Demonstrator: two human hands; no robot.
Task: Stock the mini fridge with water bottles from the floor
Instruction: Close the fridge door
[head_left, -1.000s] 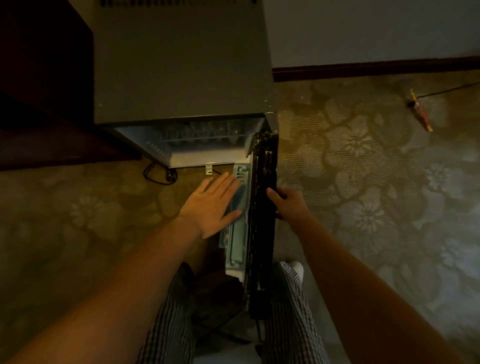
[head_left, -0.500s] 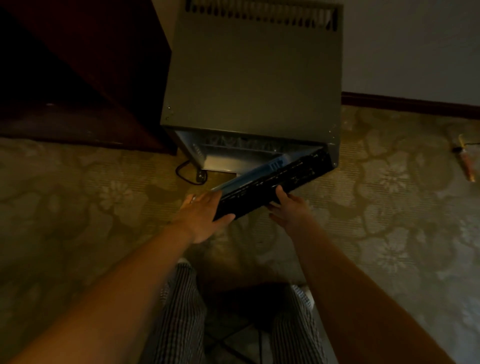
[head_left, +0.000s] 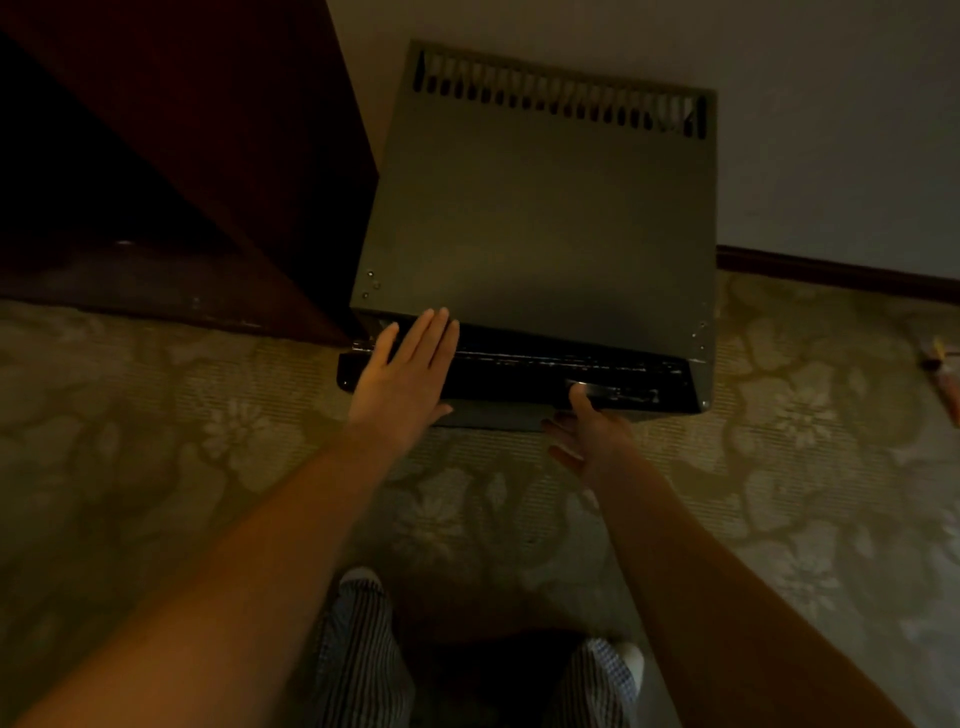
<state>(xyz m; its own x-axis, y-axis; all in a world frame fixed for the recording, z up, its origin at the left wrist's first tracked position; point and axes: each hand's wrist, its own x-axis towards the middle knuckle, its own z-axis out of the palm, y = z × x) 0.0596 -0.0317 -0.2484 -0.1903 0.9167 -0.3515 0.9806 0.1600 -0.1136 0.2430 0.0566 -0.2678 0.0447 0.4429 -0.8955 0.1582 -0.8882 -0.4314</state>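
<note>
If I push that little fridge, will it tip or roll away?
Probably not. The fridge is a metal box sitting on carpet, so it likely feels stiff and heavy and won't roll. The left hand rests flat on its door and it stands level, so a gentle push probably won't tip it.

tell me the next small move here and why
Probably draw both hands back: the door looks shut flush against the mini fridge, the left hand lies flat on its top edge, the right hand is open at its front, and no bottles show on the carpet.
</note>
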